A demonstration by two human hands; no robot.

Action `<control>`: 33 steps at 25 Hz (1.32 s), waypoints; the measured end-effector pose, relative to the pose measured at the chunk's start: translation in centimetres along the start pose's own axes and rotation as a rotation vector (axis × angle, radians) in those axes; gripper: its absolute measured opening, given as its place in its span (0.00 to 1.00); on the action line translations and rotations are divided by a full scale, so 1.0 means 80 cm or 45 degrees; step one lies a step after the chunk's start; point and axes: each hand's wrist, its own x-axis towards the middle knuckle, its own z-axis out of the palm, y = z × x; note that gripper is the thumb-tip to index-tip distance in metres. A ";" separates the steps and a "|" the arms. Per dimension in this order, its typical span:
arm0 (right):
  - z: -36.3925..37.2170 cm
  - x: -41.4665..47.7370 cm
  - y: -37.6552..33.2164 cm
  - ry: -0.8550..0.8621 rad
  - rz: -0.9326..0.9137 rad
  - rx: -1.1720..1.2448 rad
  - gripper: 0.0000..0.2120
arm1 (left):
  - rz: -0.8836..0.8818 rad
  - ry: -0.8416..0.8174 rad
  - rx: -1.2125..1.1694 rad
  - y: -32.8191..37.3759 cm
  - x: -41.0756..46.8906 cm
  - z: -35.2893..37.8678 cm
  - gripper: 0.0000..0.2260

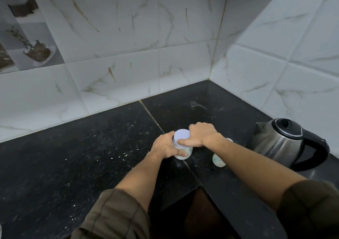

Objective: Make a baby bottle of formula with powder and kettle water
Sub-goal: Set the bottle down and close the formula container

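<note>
head view: my left hand [166,147] is wrapped around the body of the powder jar [183,151], fingers curled narrow on its clear side, thumb across the near face; my right hand [202,135] sits over the jar's white lid [181,134] from the right, fingers clamped on the rim, thumb pressing along the near edge; so both hands are closed on the one jar, lid still on; the jar stands upright on the black counter [91,156], near the seam between the slabs, its long axis running straight up toward me; i judge the coming move is a twist, and it turns on that axis: the lid lies directly above my left grip, right hand on top, so the left must hold the body still while the right turns; a small pale object with green specks [218,160] lies just right of the jar, partly under my right forearm, perhaps the bottle, i cannot tell; the steel kettle [286,141] stands further right, lid shut, handle toward the near right.
</note>
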 end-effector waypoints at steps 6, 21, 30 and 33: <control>-0.003 0.001 0.002 0.090 -0.161 0.177 0.26 | -0.009 0.018 -0.020 0.003 0.001 0.002 0.36; 0.011 0.020 -0.004 -0.019 -0.193 0.184 0.30 | -0.003 0.055 0.064 0.008 0.002 -0.007 0.34; 0.002 0.024 -0.012 0.120 0.031 0.127 0.21 | 0.024 0.070 0.149 0.027 0.011 -0.010 0.33; -0.011 0.027 0.013 0.172 0.085 0.199 0.24 | 0.054 0.057 0.081 0.055 0.029 -0.007 0.40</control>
